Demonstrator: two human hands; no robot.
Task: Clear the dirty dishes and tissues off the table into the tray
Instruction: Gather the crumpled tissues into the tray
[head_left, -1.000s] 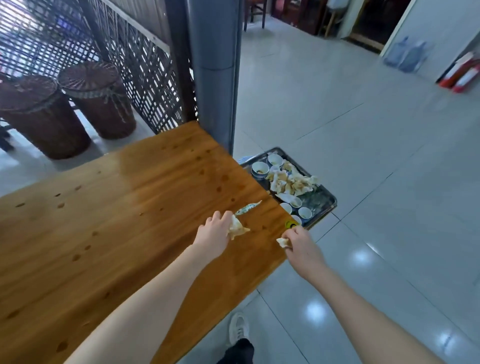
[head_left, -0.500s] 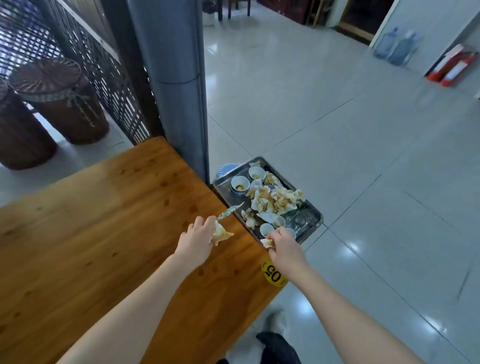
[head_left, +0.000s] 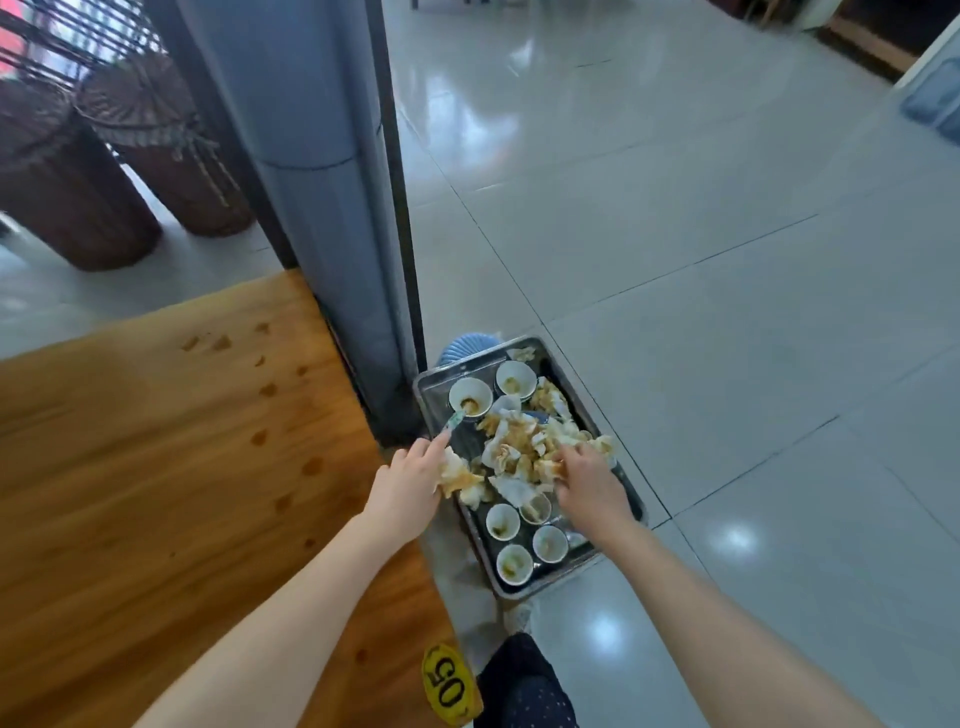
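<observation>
- The left hand (head_left: 410, 480) pinched a stained tissue wad (head_left: 460, 480) and a spoon (head_left: 453, 420) over the tray's nine o'clock rim.
- The right hand (head_left: 589, 480), fingers curled, pressed onto the tissue heap (head_left: 524, 447); whether it held any I couldn't tell.
- Best let go low, clear of the cups.
- The tray (head_left: 621, 475) on the floor held tissues centrally, dirty cups (head_left: 503, 521) at six and twelve o'clock.
- The bench (head_left: 156, 467) looked cleared.

My left hand (head_left: 410, 480) grips a stained tissue (head_left: 460, 480) and spoon (head_left: 453, 420) over the tray's (head_left: 631, 491) left edge; my right hand (head_left: 589, 480) presses the tissue pile (head_left: 524, 441).
</observation>
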